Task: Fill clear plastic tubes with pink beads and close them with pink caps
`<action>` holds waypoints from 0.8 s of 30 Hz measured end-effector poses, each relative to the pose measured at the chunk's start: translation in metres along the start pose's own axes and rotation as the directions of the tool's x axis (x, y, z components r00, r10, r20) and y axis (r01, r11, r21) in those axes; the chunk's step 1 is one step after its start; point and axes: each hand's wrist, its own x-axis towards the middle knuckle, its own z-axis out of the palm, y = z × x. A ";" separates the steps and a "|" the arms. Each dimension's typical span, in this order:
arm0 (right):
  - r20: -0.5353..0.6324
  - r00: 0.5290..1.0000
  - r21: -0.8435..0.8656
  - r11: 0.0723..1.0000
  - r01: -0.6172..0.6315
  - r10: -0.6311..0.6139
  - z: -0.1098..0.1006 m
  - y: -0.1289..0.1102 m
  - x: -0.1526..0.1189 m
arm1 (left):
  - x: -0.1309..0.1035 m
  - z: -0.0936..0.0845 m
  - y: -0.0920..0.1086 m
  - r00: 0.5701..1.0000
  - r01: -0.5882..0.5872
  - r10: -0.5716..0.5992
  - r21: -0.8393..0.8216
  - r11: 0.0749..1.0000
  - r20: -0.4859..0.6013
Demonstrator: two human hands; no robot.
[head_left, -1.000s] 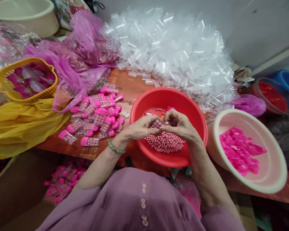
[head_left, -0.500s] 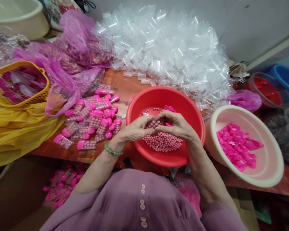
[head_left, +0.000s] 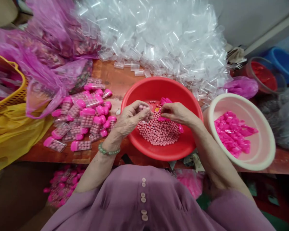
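My left hand (head_left: 132,117) is closed around a small clear plastic bottle (head_left: 148,106) with pink beads in it, over the left side of a red basin (head_left: 161,154). The fingers partly hide the bottle. My right hand (head_left: 177,113) hovers over the basin's right half, its fingertips pinched on a bright pink cap (head_left: 162,119) beside other pink caps (head_left: 165,100). Loose pink beads (head_left: 160,133) cover the basin floor below both hands. Left of the basin lie several filled bottles with pink lids (head_left: 88,117).
A large heap of clear empty bottles (head_left: 154,38) fills the table's back. At right stands a cream basin (head_left: 267,154) holding pink caps (head_left: 232,133). Purple bags (head_left: 48,73), a yellow basket (head_left: 24,83) and a yellow bag (head_left: 21,131) lie left. More filled bottles (head_left: 65,186) sit below the table edge.
My hands have come apart: the left moved left with the bottle, the right went to the pink caps. The view has also shifted, so the basins sit slightly higher and further left.
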 end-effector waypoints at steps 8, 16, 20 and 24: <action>0.093 0.986 -0.334 0.937 -0.102 0.141 0.042 0.024 0.012 | 0.000 0.001 0.003 0.995 0.071 -0.073 0.027 0.997 0.065; -0.185 0.977 0.234 0.971 -0.058 0.103 0.008 0.022 0.000 | 0.002 0.002 -0.001 0.996 0.090 -0.090 0.009 0.996 -0.003; -0.395 0.889 0.697 0.706 0.125 0.232 0.009 0.001 -0.011 | 0.004 0.006 0.000 0.983 0.183 -0.183 -0.009 0.983 0.031; -0.446 0.876 0.719 0.656 0.229 0.184 0.022 -0.024 -0.021 | 0.004 0.009 0.001 0.975 0.220 -0.222 -0.086 0.972 -0.009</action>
